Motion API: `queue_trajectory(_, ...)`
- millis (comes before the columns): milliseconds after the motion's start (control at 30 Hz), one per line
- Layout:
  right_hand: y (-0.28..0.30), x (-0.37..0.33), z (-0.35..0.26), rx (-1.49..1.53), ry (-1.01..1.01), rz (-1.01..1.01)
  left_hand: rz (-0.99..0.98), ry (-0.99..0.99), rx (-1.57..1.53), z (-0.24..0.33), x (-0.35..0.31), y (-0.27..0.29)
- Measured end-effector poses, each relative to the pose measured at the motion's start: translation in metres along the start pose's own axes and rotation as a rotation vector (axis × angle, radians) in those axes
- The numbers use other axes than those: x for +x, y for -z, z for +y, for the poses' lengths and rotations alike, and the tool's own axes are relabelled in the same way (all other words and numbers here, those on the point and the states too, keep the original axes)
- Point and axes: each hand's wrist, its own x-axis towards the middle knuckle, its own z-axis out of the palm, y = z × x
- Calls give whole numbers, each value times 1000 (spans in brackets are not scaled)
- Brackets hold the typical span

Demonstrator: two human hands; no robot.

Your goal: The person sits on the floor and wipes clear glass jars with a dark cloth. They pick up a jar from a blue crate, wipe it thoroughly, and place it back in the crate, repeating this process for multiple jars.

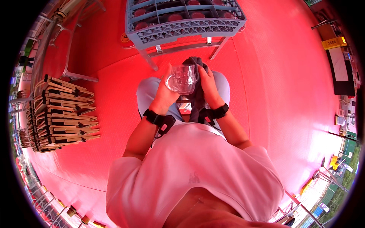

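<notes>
A clear glass mug (184, 78) with a dimpled wall is held in front of my lap, its handle toward the left. My left hand (166, 93) grips it from the left side, by the handle. My right hand (207, 85) presses a dark grey cloth (197, 98) against the mug's right side; the cloth hangs down between my knees. Both wrists wear black bands. Whether the cloth reaches inside the mug I cannot tell.
A grey plastic glass rack (182, 26) on a metal stand is just ahead, with several glasses in its compartments. A stack of folded wooden chairs (62, 114) lies to the left on the red floor (285, 83). Metal frames stand at the far left.
</notes>
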Motion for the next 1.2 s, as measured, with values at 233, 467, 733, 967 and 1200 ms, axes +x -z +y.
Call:
queue_trajectory(233,-15,0,-27,-287,445,-37,-43,109,-67,10,-9,-10)
queue_trajectory(467,-50,-43,-38,-1186,981,-365,-191,-114,-80,-11,-8,-1)
queue_trajectory(733,-50,-29,-22,-1031,964,-156,183,-66,92,-16,-17,-18)
queue_trajectory(967,-38,-7,-30,-927,735,-93,241,-55,244,-20,-13,-23)
queue_trajectory(1200,-38,-30,-27,-993,950,-462,54,-176,24,-5,-26,-21)
